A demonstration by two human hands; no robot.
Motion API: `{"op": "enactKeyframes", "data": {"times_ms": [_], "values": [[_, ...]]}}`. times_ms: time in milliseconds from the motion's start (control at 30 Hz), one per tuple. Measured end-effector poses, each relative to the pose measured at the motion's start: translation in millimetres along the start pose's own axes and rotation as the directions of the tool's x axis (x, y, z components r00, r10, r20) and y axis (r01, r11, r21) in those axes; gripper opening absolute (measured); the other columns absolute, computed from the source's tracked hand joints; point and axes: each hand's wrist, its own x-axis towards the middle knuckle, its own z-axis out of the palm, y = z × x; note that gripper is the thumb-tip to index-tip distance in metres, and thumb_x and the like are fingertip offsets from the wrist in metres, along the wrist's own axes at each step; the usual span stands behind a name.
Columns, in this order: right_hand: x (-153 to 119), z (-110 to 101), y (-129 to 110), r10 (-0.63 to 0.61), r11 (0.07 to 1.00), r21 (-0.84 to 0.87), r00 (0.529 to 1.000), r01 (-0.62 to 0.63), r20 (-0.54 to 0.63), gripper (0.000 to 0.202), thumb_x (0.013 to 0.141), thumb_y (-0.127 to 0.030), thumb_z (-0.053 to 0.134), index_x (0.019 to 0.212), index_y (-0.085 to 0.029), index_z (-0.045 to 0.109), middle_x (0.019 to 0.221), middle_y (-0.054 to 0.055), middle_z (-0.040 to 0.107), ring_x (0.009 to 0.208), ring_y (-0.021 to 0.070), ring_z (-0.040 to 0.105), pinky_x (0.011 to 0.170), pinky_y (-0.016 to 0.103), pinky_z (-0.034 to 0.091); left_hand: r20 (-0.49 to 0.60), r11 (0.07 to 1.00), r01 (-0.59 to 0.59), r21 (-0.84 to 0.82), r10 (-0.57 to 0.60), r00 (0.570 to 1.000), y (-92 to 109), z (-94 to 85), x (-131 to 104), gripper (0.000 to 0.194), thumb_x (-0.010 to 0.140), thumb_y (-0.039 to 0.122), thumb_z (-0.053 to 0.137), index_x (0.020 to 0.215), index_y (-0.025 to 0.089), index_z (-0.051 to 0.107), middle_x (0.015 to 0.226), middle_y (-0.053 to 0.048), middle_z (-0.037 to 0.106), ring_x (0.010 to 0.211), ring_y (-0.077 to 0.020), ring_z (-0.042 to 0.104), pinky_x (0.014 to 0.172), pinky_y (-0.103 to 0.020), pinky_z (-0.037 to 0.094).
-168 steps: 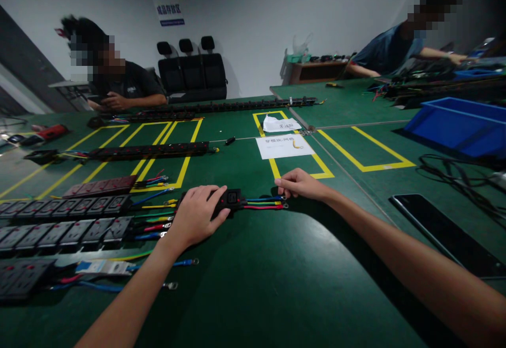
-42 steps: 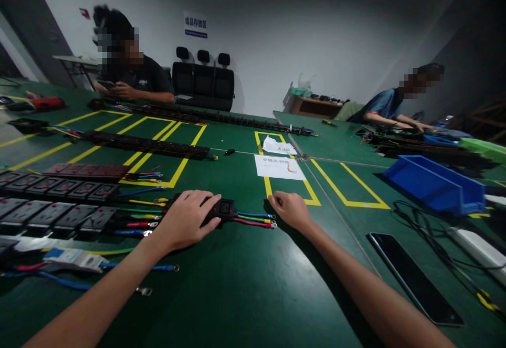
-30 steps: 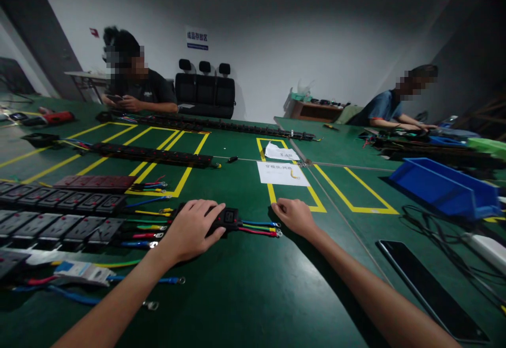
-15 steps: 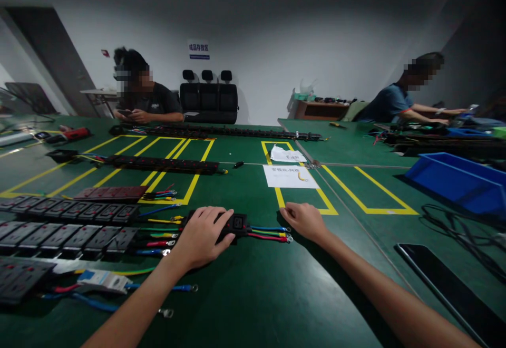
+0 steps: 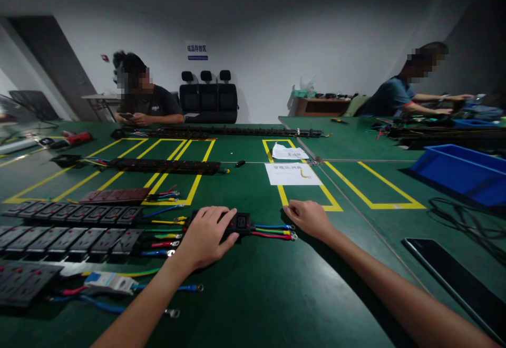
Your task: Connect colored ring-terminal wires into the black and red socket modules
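My left hand (image 5: 209,234) lies over a short black socket module (image 5: 242,223), its fingers on top and the thumb along the near side. Blue, green and red wires (image 5: 272,232) with ring terminals run out of the module's right end. To the right of these wires my right hand (image 5: 310,219) rests on the green table (image 5: 276,295), fingers curled in; whether anything is inside them is hidden. Left of my left hand lie rows of black socket strips (image 5: 71,242) with wire ends, and a reddish-brown strip (image 5: 114,195) behind them.
Long black strips (image 5: 166,165) lie farther back. Paper sheets (image 5: 290,175) sit by yellow tape. At the right are a blue bin (image 5: 462,174), a black cable (image 5: 466,226) and a dark phone-like slab (image 5: 454,284). Two people sit across the table, one at left, one at right.
The view has shifted slightly, so the table things appear a little farther right. Both hands keep their places relative to the module and wires.
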Motion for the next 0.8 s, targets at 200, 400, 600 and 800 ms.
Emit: {"op": "enactKeyframes", "data": {"times_ms": [200,400,600,800], "values": [[0.2,1.6,1.7,-0.009,1.000,0.011,1.000,0.009,0.006,0.043,0.100,-0.045,0.044,0.068,-0.021,0.059,0.062,0.002,0.064,0.055,0.0155,0.054,0.055,0.029,0.019,0.004,1.000,0.009,-0.009,-0.009,1.000,0.4,1.0,-0.5,0.055,0.100,0.048,0.049,0.144,0.015,0.055,0.132,-0.015,0.063,0.120,-0.0309,0.058,0.105,-0.051,0.044],[-0.7,1.7,1.4,-0.001,1.000,-0.010,1.000,0.001,0.005,0.043,0.101,-0.046,0.043,0.069,-0.022,0.059,0.063,0.003,0.065,0.056,0.0160,0.055,0.055,0.029,0.019,0.013,1.000,0.014,-0.005,-0.014,1.000,1.4,-0.8,-0.5,0.055,0.100,0.048,0.048,0.143,0.015,0.056,0.132,-0.016,0.063,0.120,-0.0316,0.058,0.104,-0.052,0.044],[-0.6,1.0,-1.2,0.005,0.999,-0.041,1.000,-0.004,0.019,0.041,0.101,-0.044,0.044,0.072,-0.022,0.062,0.067,0.004,0.068,0.059,0.0168,0.059,0.055,0.029,0.018,0.022,1.000,0.015,-0.007,-0.015,1.000,1.6,-2.0,0.1,0.055,0.100,0.047,0.049,0.143,0.014,0.056,0.132,-0.016,0.063,0.120,-0.0318,0.058,0.105,-0.053,0.044],[-1.0,-0.7,-3.2,0.008,0.998,-0.063,0.999,-0.005,0.040,0.040,0.101,-0.042,0.045,0.072,-0.022,0.062,0.068,0.004,0.069,0.061,0.0175,0.061,0.055,0.029,0.018,0.003,1.000,0.018,-0.011,-0.018,1.000,2.3,-1.3,-0.4,0.054,0.099,0.047,0.050,0.141,0.014,0.057,0.130,-0.016,0.064,0.117,-0.0313,0.059,0.103,-0.052,0.045]]}}
